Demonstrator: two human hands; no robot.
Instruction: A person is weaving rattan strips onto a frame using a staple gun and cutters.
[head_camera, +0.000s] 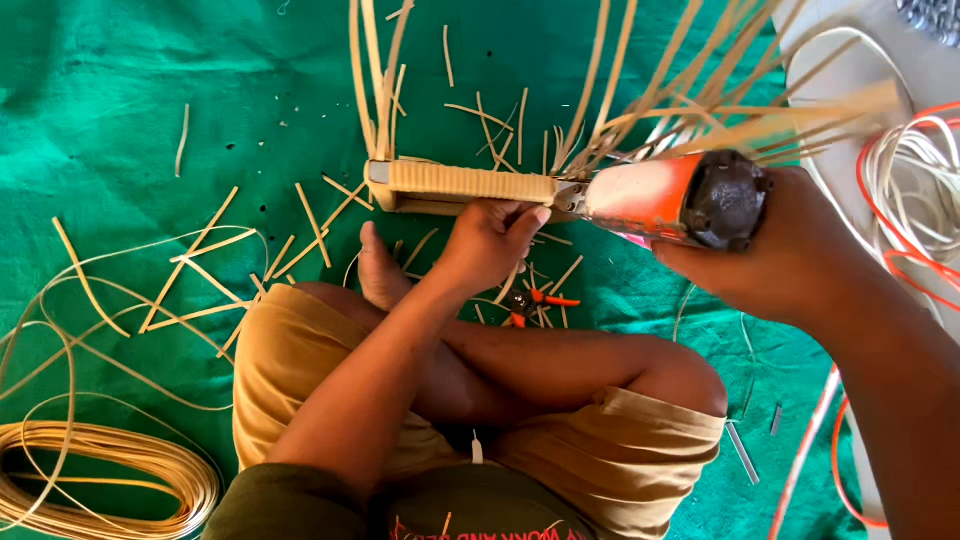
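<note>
An orange power tool (680, 198) is gripped in the right hand (775, 250), while the woven cane frame (465, 187) is steadied under the left hand's (488, 243) closed fingers (522, 218).

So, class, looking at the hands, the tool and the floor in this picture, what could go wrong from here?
1. The left hand braces the woven piece close to the nose of the orange power tool; a slip could hurt its fingers.
2. Loose cane strips crowd the tool.
3. Orange-handled cutters lie near bare legs.

Left hand (490, 240) steadies woven strip (465, 185), right hand (775, 250) grips orange tool (660, 198)
</note>
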